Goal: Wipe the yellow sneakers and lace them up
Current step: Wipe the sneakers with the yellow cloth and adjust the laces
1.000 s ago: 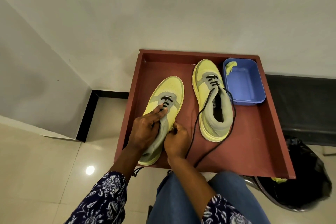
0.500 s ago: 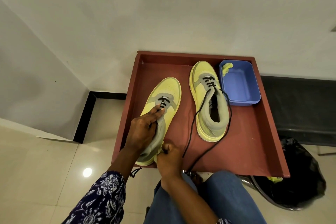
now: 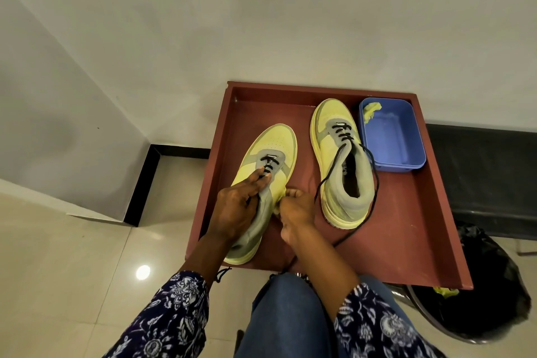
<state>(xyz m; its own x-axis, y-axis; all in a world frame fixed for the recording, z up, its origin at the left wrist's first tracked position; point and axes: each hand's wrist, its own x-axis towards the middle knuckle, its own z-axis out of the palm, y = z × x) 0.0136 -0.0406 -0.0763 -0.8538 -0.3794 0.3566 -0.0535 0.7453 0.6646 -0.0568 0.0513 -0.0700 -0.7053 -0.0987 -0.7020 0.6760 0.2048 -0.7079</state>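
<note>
You're working on the left sneaker (image 3: 271, 144), which is lying toe-away on the red tray (image 3: 406, 227), near its left wall. Your left hand (image 3: 236, 209) is curling over the grey tongue, thumb and fingers pinching the black lace (image 3: 268, 164) just below the first crossings. Your right hand (image 3: 296, 211) is pressing in at the shoe's right side, fingers curled on the edge by the eyelets; what they're pinching is hidden. The right sneaker (image 3: 340, 166) is sitting just beside, upright, laced only near the toe, its loose lace (image 3: 374, 183) looping round the collar and trailing off the tray's near edge toward your knee. A blue tub (image 3: 392, 136) is touching it in the far right corner, a yellow cloth (image 3: 370, 110) draping over its rim. A black bin bag (image 3: 494, 285) is sitting on the floor to the right.
</note>
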